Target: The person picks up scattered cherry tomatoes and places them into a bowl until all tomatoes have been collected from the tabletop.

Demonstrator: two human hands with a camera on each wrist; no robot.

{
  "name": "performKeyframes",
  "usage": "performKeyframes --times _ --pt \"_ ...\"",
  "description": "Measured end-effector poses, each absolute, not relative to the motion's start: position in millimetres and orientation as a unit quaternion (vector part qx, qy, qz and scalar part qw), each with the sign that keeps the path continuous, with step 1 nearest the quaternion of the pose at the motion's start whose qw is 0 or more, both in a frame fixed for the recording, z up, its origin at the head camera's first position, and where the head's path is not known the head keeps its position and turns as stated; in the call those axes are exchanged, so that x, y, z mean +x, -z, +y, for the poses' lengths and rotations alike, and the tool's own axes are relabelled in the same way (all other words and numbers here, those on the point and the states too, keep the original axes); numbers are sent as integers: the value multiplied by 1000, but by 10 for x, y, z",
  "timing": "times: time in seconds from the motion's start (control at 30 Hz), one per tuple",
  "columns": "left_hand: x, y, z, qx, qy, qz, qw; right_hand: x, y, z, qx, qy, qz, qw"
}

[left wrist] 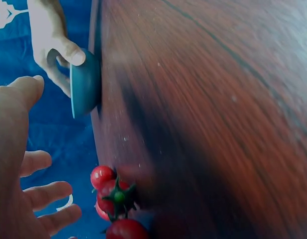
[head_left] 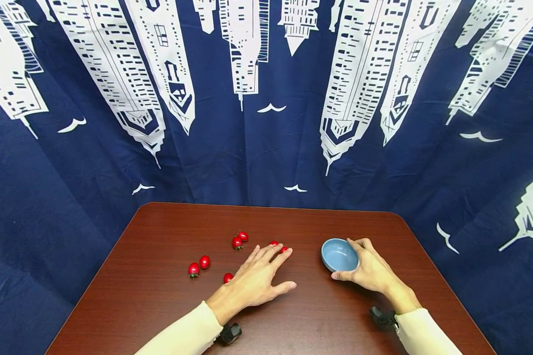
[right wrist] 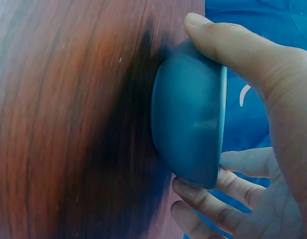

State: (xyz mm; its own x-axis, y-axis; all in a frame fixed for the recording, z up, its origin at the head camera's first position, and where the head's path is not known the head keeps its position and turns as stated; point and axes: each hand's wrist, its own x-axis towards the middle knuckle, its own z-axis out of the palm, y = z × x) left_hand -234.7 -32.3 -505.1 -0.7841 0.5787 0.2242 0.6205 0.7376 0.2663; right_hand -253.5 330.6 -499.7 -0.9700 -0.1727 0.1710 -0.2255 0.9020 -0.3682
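A small blue bowl point(head_left: 337, 254) with a glossy inside sits upright toward the right of the table. My right hand point(head_left: 373, 268) grips its right side, thumb at the near wall and fingers round the far wall, as the right wrist view also shows on the bowl point(right wrist: 188, 114). My left hand point(head_left: 257, 278) hovers over the middle of the table with fingers spread and nothing held. Red cherry tomatoes point(head_left: 284, 249) peek out past its fingertips, partly hidden. Another tomato point(head_left: 228, 278) lies by the back of that hand. Green stems show on the tomatoes point(left wrist: 118, 196) in the left wrist view.
More cherry tomatoes lie left of my left hand: a pair point(head_left: 193, 269) nearer me and a pair point(head_left: 237, 243) farther back. The brown wooden table point(head_left: 169, 222) ends at a rounded far edge, against a dark blue curtain point(head_left: 248, 162) printed with white buildings and birds.
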Motion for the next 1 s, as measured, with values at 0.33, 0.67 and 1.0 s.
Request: performKeyframes --times 0.33,0.67,1.0 --pt "-2278 5095 -82 -379 142 -913 42 -2476 4984 3154 126 -204 -969 62" --pt "-2224 5099 -32 -404 108 -907 60 -2427 4990 2970 150 -217 -963 58" --pt "-2209 5094 -102 -415 104 -901 76 -2407 4976 2877 166 -224 -959 50"
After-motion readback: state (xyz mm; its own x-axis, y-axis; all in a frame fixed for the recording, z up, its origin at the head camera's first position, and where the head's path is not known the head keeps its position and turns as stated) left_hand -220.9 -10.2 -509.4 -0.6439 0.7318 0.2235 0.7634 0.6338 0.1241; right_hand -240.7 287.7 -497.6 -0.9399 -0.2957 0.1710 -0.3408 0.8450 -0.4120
